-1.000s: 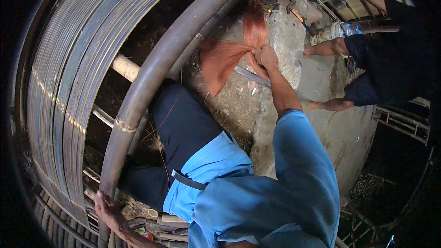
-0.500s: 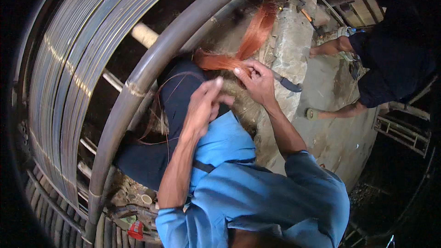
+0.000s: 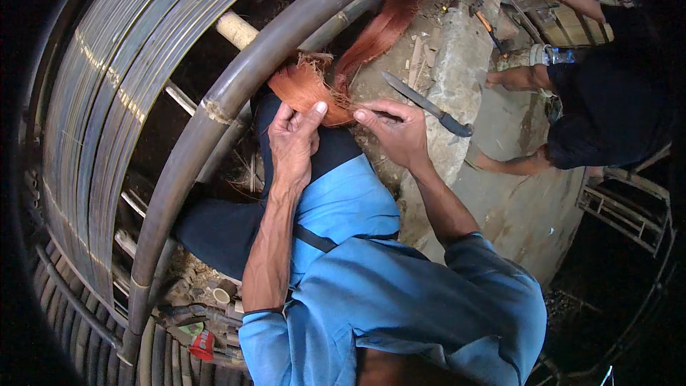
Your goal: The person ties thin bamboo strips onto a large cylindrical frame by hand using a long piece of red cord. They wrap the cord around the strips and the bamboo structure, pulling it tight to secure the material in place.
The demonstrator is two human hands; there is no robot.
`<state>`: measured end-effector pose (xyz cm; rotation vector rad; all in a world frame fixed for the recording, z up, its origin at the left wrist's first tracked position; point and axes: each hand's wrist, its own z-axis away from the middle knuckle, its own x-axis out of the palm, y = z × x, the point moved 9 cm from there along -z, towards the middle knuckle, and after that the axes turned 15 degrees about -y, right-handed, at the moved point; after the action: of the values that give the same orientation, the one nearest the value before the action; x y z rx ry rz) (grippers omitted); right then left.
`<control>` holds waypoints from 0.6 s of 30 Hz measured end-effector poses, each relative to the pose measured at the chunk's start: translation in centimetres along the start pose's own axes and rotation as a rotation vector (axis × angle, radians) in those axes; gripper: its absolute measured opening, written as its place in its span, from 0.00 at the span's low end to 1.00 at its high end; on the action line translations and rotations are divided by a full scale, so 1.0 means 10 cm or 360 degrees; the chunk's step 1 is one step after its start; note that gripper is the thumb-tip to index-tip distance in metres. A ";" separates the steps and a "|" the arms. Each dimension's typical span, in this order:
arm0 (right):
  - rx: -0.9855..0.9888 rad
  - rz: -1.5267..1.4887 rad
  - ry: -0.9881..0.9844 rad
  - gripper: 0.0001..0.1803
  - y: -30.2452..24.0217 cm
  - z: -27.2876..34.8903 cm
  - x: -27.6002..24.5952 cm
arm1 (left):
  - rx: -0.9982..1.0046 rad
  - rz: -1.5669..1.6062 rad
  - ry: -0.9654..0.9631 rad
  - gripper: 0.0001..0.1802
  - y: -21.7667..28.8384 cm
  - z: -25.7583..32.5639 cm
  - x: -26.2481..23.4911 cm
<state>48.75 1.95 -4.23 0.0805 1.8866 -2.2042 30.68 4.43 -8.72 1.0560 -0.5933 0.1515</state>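
Observation:
A flat bundle of rust-coloured fibre (image 3: 304, 87) lies over my dark-clad knee, its frayed edge by the curved bamboo pole. My left hand (image 3: 294, 139) grips the bundle's near edge, thumb on top and fingers beneath. At the bundle's right end, my right hand (image 3: 396, 129) pinches the loose fibre ends between thumb and fingers. Another length of the same fibre runs up and away behind it toward the far edge. A knife (image 3: 429, 106) with a dark handle rests on the concrete ledge, just beyond my right hand and apart from it.
The thick bamboo pole (image 3: 236, 80) arches along my left, beside a curved panel of grey strips (image 3: 107, 100). A concrete ledge (image 3: 457, 64) runs at the right. Another person (image 3: 607, 107) in dark clothes sits beyond it. An orange-handled tool (image 3: 486, 23) lies far right.
My left hand has moved up and taken hold of the fibre bundle. The bundle has shifted left and turned, and the knife's blade now shows. The other person's arm has moved.

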 end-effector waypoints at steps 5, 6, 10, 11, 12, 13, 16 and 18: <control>0.0125 -0.0441 0.0031 0.13 0.17 0.02 -0.01 | 0.0023 -0.0035 0.0023 0.12 0.03 0.02 -0.01; 0.0151 -0.0407 0.0036 0.13 0.15 0.02 -0.03 | 0.0032 -0.0051 0.0027 0.11 0.04 0.02 -0.01; 0.0055 -0.0419 0.0025 0.10 0.09 0.01 -0.15 | -0.0018 -0.0077 0.0054 0.08 -0.01 0.00 -0.07; 0.0040 -0.0404 0.0049 0.10 0.09 0.01 -0.18 | -0.0009 -0.0076 0.0023 0.08 0.01 0.00 -0.07; -0.0080 -0.0572 0.0017 0.08 0.05 -0.02 -0.16 | -0.0019 -0.0063 0.0070 0.08 0.02 0.01 -0.10; -0.0204 -0.0751 -0.0016 0.08 -0.03 -0.06 -0.13 | -0.0035 -0.0063 0.0120 0.08 0.01 0.02 -0.12; -0.0339 -0.1115 -0.0011 0.08 -0.38 -0.09 -0.10 | 0.0025 -0.0046 0.0140 0.10 -0.01 0.00 -0.15; -0.0367 -0.1226 0.0043 0.09 -0.50 -0.10 -0.19 | 0.0094 -0.0060 0.0209 0.07 0.04 0.03 -0.21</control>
<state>49.36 3.87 0.81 -0.7832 2.4557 -2.3676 28.64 4.68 -9.45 1.1047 -0.4523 0.2050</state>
